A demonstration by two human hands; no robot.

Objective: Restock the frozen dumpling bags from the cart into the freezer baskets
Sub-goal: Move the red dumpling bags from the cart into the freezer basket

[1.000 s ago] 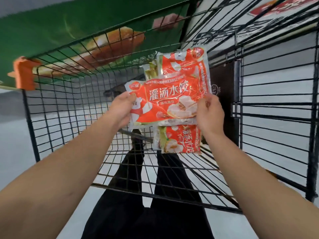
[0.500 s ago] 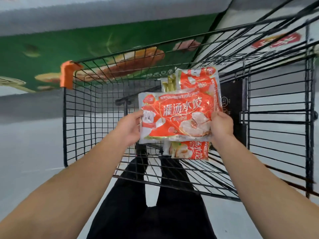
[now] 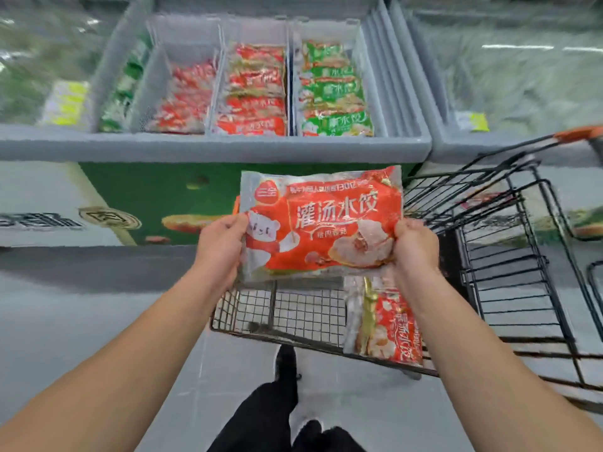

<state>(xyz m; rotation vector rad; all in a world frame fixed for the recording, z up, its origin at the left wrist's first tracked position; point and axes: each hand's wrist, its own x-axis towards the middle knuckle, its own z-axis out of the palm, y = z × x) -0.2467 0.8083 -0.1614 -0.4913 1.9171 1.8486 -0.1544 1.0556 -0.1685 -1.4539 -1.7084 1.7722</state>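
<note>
I hold a red frozen dumpling bag (image 3: 321,223) flat in front of me, above the cart's near end. My left hand (image 3: 222,244) grips its left edge and my right hand (image 3: 414,244) grips its right edge. Another red dumpling bag (image 3: 390,324) lies in the black wire cart (image 3: 509,256) below. Ahead stands the open chest freezer (image 3: 215,146) with three baskets: two hold red bags (image 3: 186,96) (image 3: 254,89), and the right one holds green bags (image 3: 332,89).
A second freezer (image 3: 509,76) with a closed lid stands at the right behind the cart's orange handle (image 3: 577,133). Yellow price tags (image 3: 67,101) sit at the left. My legs and shoes (image 3: 287,363) are on the grey floor below.
My view has swung up from the cart to the freezer. Both hands have lifted the red bag out of the cart and hold it toward the freezer front.
</note>
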